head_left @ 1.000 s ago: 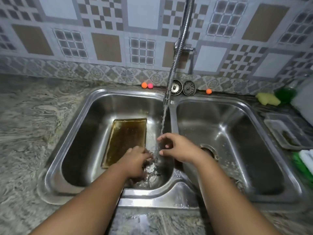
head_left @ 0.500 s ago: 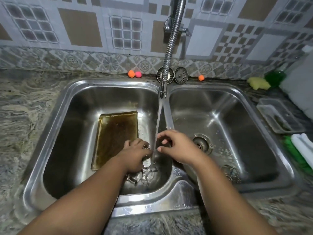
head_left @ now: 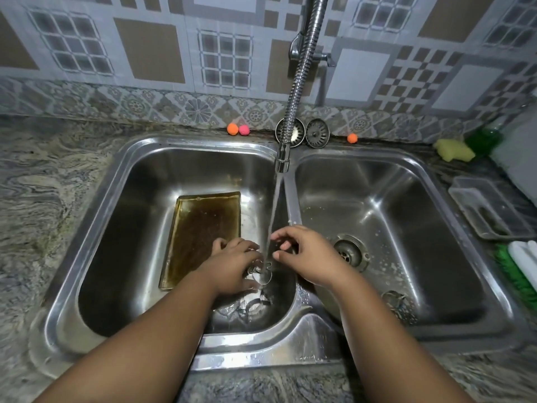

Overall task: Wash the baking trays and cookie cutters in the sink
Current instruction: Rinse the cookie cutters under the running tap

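Note:
A golden-brown baking tray (head_left: 200, 237) lies flat on the floor of the left sink basin (head_left: 139, 199). My left hand (head_left: 232, 264) holds a metal cookie cutter (head_left: 261, 271) under the water stream from the faucet (head_left: 282, 161). More metal cutters (head_left: 255, 306) lie on the basin floor below it. My right hand (head_left: 305, 254) hovers just right of the stream, fingers loosely curled, holding nothing that shows.
The right basin (head_left: 406, 216) has a drain (head_left: 347, 253) and another cutter (head_left: 396, 303) near its front. Two strainers (head_left: 317, 133) lean at the back ledge with small coloured balls (head_left: 238, 129). A yellow sponge (head_left: 453, 149), green bottle (head_left: 483, 139) and clear plastic container (head_left: 491, 210) sit on the right counter.
The view has tilted down a little. My left hand has lifted the cutter slightly into the stream; my right hand stays beside it.

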